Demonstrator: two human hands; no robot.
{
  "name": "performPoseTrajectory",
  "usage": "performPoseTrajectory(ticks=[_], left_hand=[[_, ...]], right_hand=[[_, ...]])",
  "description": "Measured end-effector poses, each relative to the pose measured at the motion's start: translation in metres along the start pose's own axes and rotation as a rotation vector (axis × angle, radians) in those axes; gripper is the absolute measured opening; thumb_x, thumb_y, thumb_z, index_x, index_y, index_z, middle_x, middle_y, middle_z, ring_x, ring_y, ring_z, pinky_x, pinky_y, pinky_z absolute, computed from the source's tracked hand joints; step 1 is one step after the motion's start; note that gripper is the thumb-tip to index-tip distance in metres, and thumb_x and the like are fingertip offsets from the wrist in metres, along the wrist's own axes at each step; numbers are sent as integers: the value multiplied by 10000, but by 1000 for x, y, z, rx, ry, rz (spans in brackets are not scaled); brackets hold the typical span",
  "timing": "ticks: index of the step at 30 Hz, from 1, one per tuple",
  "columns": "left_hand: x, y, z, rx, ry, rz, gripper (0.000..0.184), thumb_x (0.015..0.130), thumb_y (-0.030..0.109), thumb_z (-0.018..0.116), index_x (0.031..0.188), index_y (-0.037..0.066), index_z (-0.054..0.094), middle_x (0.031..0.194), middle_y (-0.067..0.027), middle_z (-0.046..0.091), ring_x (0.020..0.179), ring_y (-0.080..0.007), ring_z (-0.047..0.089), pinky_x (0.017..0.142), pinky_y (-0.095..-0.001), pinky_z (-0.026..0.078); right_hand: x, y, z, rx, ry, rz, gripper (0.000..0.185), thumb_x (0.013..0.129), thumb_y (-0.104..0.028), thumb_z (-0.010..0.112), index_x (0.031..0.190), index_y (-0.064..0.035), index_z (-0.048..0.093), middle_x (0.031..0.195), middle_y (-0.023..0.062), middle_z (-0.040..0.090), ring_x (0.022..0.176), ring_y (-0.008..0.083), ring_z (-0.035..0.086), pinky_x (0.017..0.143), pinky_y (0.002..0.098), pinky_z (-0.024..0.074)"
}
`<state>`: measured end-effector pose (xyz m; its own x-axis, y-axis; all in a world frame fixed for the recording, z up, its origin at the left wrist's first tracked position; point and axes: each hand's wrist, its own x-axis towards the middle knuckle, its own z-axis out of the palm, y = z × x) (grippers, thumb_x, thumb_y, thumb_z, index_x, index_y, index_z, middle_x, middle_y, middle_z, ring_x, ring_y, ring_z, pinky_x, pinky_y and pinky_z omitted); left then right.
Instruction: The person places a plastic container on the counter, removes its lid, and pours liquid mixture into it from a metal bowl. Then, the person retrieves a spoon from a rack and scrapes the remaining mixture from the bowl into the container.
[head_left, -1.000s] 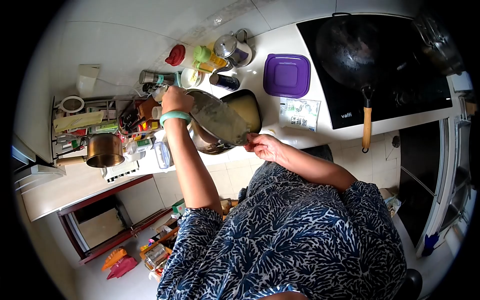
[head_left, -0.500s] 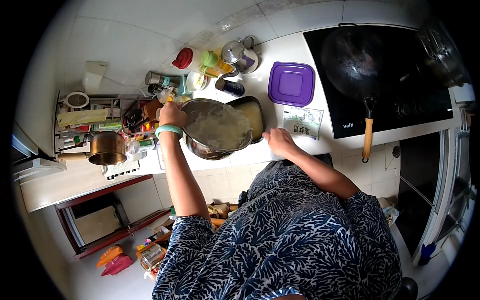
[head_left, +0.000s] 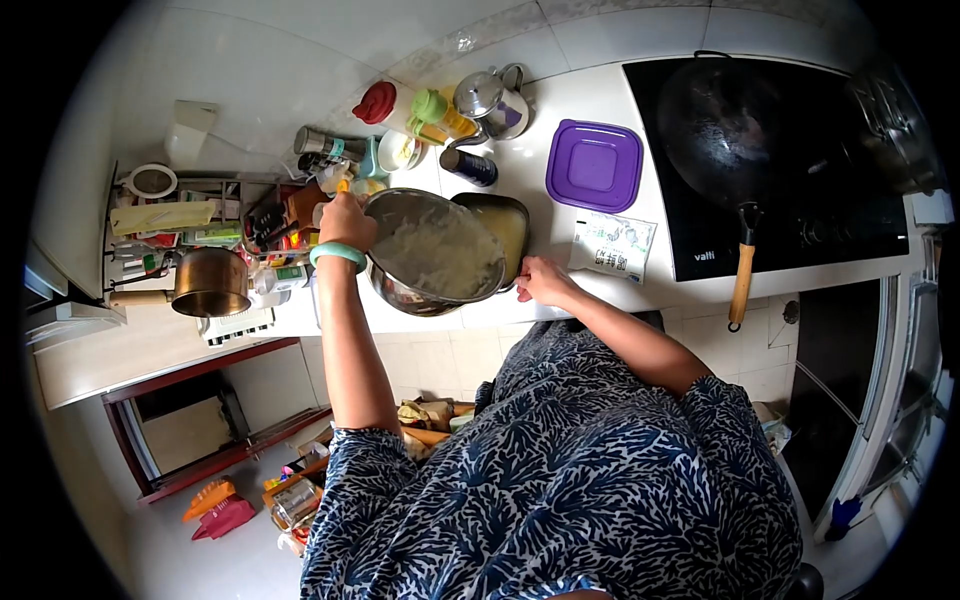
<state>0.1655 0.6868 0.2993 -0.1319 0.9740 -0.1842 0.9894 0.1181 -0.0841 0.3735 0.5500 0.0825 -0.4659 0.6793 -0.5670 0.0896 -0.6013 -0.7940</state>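
Observation:
My left hand [head_left: 345,222] is closed at the far-left edge of a shiny metal bowl [head_left: 435,245]; its exact grip is partly hidden. A small orange-yellow tip shows just above the fingers. Pale, lumpy, wet mash coats the bowl's inside, and the bowl's mouth tilts up toward me. Behind its right side stands a dark rectangular pan [head_left: 527,222] holding a smooth pale-yellow layer, partly covered by the bowl. My right hand [head_left: 545,281] pinches the near right corner of that pan with its fingertips.
A purple lid [head_left: 594,164] and a printed milk pouch [head_left: 612,246] lie to the right. Beyond them, a wok [head_left: 722,125] sits on the black cooktop. A kettle [head_left: 497,102], bottles and a dark jar [head_left: 468,167] stand behind. A copper-coloured saucepan [head_left: 211,282] is at left.
My right hand has moved slightly left, from beside the rectangular pan onto its corner. My left hand stays at the bowl's edge. The whole view has shifted a little.

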Motion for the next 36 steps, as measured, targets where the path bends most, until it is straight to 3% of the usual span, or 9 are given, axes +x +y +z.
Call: performPoseTrajectory(ticks=[6,9,12,16,23,26,28,31,36], left_hand=[[0,5,-6,14,-25,33,227,717,54,565,893,-56,655,900,-315,627,915,-432,613,838,-459,491],[2,1,-5,72,-48,62,231,708,52,576,898,-51,657,901,-301,633,908,-424,619,839,-456,493],[-2,10,-12,86,-8,103,213,698,50,585,878,-37,658,905,-284,640,904,-424,620,835,-459,497],[1,15,-11,170,-46,113,174,707,41,571,851,-18,647,906,-263,647,906,-424,621,820,-471,504],[-12,40,-16,199,-2,128,155,759,43,523,861,-5,629,918,-246,650,905,-418,626,798,-490,509],[-19,50,-17,174,7,124,156,776,47,506,863,-6,624,922,-247,649,905,-421,625,792,-493,511],[-20,56,-16,179,-5,128,160,779,52,509,870,-8,625,925,-249,647,906,-422,625,791,-491,511],[-24,62,-16,174,-15,144,171,782,60,514,885,-12,629,928,-254,645,906,-425,624,788,-487,513],[-28,71,-18,167,3,152,182,780,61,515,892,-19,635,923,-257,646,904,-427,622,786,-480,514]], right_hand=[[-14,-12,11,-156,-83,36,186,922,-73,448,905,77,558,772,162,656,686,251,697,656,327,573],[-30,-26,19,500,-364,223,305,935,-135,421,1073,132,476,950,285,620,836,362,677,776,390,569],[-53,-58,34,1038,-431,328,377,943,-220,517,1104,117,469,1015,285,606,1002,374,626,923,409,512],[-59,-64,52,1138,-370,215,269,950,-130,504,1084,104,506,1042,262,607,1038,384,608,931,425,518],[-54,-54,62,1325,-286,269,242,936,-29,433,1106,132,491,1047,278,593,1010,394,620,875,388,562],[-51,-40,65,1369,-264,275,203,924,-3,422,1078,116,482,1027,279,587,847,287,669,720,280,595],[-39,-15,66,1701,-506,341,151,912,21,414,1038,85,466,988,272,582,636,135,594,503,168,514],[-48,-25,65,1648,-320,407,122,897,51,393,1006,62,446,956,271,574,527,48,448,396,132,377],[-50,-19,62,1710,-378,401,156,879,76,376,1018,68,446,947,269,573,501,30,435,384,130,351]])
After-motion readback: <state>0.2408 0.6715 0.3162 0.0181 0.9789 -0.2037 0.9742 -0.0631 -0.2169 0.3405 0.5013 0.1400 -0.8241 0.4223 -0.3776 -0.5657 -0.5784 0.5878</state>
